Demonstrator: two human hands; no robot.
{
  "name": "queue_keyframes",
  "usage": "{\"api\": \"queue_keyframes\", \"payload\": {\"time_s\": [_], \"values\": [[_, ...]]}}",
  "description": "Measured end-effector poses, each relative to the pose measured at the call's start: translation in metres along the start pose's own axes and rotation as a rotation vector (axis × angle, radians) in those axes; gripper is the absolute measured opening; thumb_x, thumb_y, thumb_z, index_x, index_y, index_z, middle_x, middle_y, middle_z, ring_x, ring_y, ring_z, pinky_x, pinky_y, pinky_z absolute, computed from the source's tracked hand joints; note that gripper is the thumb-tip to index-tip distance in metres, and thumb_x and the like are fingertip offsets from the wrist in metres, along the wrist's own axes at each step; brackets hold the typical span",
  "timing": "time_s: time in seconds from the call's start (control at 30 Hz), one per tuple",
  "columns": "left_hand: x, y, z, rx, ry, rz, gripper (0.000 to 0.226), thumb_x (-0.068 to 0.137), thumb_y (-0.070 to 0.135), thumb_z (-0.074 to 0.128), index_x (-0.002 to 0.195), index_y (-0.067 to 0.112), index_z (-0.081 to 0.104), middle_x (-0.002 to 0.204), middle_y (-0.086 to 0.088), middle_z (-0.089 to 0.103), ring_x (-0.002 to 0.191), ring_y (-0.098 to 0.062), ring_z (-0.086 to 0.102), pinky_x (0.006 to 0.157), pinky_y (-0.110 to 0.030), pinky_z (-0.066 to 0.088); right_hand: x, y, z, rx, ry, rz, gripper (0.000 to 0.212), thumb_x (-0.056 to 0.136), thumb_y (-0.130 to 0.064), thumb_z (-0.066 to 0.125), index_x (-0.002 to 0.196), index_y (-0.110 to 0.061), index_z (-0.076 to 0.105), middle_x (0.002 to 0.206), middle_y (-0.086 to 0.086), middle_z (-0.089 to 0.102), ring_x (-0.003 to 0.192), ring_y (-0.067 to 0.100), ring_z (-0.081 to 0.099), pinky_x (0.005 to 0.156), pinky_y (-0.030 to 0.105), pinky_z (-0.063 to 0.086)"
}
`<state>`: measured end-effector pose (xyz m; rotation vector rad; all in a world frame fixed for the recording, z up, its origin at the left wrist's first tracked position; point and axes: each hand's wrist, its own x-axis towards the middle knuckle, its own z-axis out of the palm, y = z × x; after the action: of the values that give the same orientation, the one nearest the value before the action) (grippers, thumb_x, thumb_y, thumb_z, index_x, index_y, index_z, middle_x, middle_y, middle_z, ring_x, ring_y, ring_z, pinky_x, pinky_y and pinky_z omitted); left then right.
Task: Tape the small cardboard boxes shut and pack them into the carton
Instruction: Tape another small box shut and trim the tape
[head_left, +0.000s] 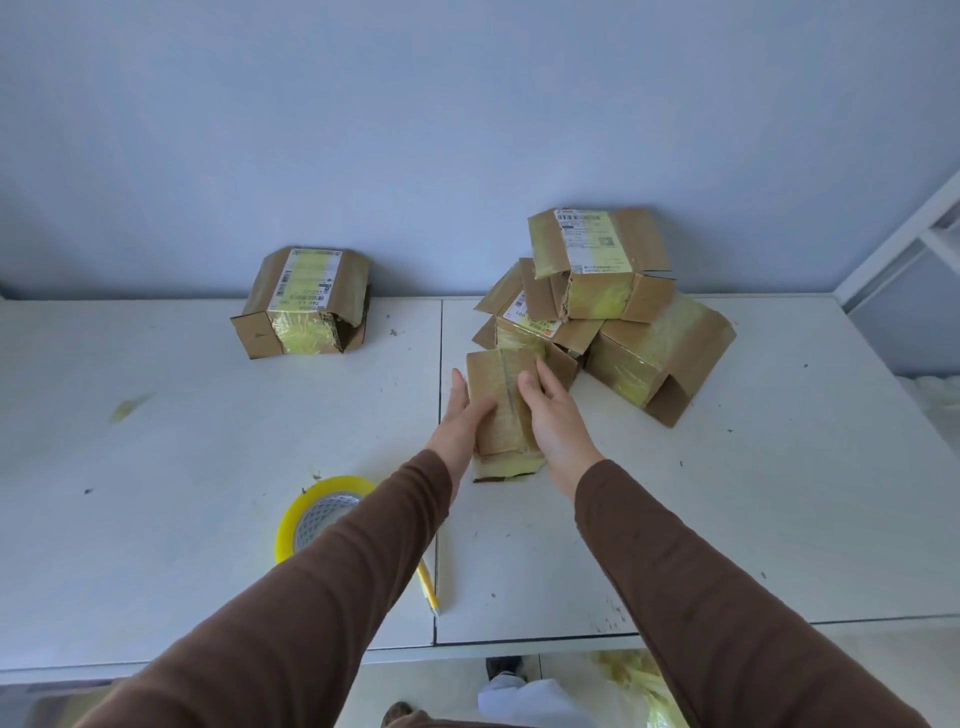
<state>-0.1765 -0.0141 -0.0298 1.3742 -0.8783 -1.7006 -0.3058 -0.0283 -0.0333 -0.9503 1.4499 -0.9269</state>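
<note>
Lone taped box (301, 304), far left: barcode label, digits unclear. Tape roll (317, 512) and yellow pen (428, 584), near edge of counter (156, 467). Left hand (460, 423) and right hand (553, 421), fingers extended, flank and press small box (501, 413); its long axis runs away from the person, hands equally near. Stacked boxes (597, 270) behind, right: shipping labels, "100" legible. Carton not in view.

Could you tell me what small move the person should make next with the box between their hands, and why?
Probably draw the small box toward the table's near edge: both the left hand and right hand flank it, it abuts the pile, and the tape roll lies nearer.
</note>
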Motion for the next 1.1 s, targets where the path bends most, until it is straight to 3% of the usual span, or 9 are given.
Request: {"api": "queue_keyframes", "payload": {"time_s": [0.13,0.27,0.57,0.63,0.73,0.83,0.9,0.97,1.1], "values": [[0.000,-0.005,-0.014,0.058,-0.011,0.000,0.077,0.103,0.041,0.050,0.163,0.033,0.002,0.169,0.005,0.012,0.154,-0.016,0.016,0.121,-0.033,0.017,-0.007,-0.006,-0.009,-0.050,0.048,-0.058,0.057,0.107,-0.041,0.046,0.160,-0.031,0.028,0.164,-0.011,0.031,0.149,0.009,0.031,0.123,0.036,0.026],[-0.004,-0.008,-0.021,0.099,-0.018,-0.009,0.073,0.102,0.041,0.054,0.162,0.031,0.014,0.168,0.002,0.020,0.152,-0.020,0.022,0.122,-0.038,0.021,-0.012,-0.008,-0.012,-0.066,0.113,-0.113,0.055,0.107,-0.033,0.048,0.159,-0.026,0.031,0.164,-0.011,0.031,0.149,0.007,0.030,0.124,0.036,0.027],[-0.017,-0.001,-0.012,0.163,-0.035,0.051,0.055,0.105,0.023,0.051,0.156,0.026,0.032,0.127,0.019,0.052,0.096,0.009,0.052,0.086,-0.008,0.039,-0.023,-0.008,-0.013,-0.186,0.133,-0.192,0.048,0.105,-0.028,0.050,0.153,-0.028,0.044,0.160,-0.008,0.040,0.148,0.010,0.035,0.122,0.038,0.032],[-0.022,0.003,-0.015,0.187,-0.030,0.065,0.054,0.105,0.022,0.053,0.155,0.024,0.034,0.124,0.019,0.053,0.100,0.010,0.053,0.084,-0.005,0.041,-0.027,-0.007,-0.011,-0.359,0.204,-0.332,0.044,0.104,-0.025,0.050,0.147,-0.025,0.052,0.157,-0.004,0.044,0.147,0.014,0.036,0.120,0.041,0.034],[-0.030,0.013,-0.029,0.264,-0.006,0.106,0.059,0.101,0.025,0.060,0.155,0.026,0.039,0.150,0.007,0.047,0.141,-0.009,0.041,0.112,-0.025,0.032,-0.043,-0.010,0.000,-0.669,0.369,-0.772,0.033,0.100,-0.015,0.053,0.129,-0.018,0.066,0.136,-0.004,0.061,0.129,0.018,0.048,0.110,0.033,0.040],[-0.043,0.022,-0.063,0.447,0.062,0.224,0.037,0.097,0.023,0.065,0.132,0.030,0.060,0.129,0.006,0.063,0.122,-0.013,0.058,0.103,-0.027,0.043,-0.069,-0.006,0.029,-0.602,0.215,-0.976,0.025,0.099,-0.008,0.054,0.118,-0.014,0.068,0.108,-0.004,0.067,0.097,0.012,0.057,0.083,0.021,0.045],[-0.056,0.024,-0.091,0.654,0.124,0.243,0.027,0.093,0.029,0.067,0.120,0.029,0.065,0.106,0.004,0.067,0.097,-0.016,0.064,0.089,-0.030,0.049,-0.083,0.010,0.048,-0.601,-0.007,-0.832,0.020,0.101,-0.013,0.053,0.118,-0.016,0.064,0.099,-0.006,0.065,0.080,0.009,0.058,0.071,0.023,0.046],[-0.072,0.017,-0.115,0.967,0.169,0.164,0.035,0.093,0.038,0.067,0.125,0.025,0.061,0.098,0.003,0.065,0.091,-0.020,0.062,0.085,-0.031,0.047,-0.089,0.035,0.064,-0.718,-0.184,-0.531,0.021,0.102,-0.023,0.051,0.122,-0.020,0.056,0.098,-0.006,0.063,0.082,0.012,0.060,0.074,0.029,0.046],[-0.099,-0.018,-0.126,1.310,0.107,0.062,0.088,0.079,0.066,0.071,0.148,0.030,0.030,0.106,-0.001,0.065,0.102,-0.024,0.063,0.088,-0.033,0.048,-0.098,0.070,0.089,-0.648,-0.268,-0.074,0.038,0.099,-0.029,0.057,0.133,-0.017,0.048,0.108,-0.003,0.064,0.100,0.020,0.063,0.083,0.030,0.044]]}}
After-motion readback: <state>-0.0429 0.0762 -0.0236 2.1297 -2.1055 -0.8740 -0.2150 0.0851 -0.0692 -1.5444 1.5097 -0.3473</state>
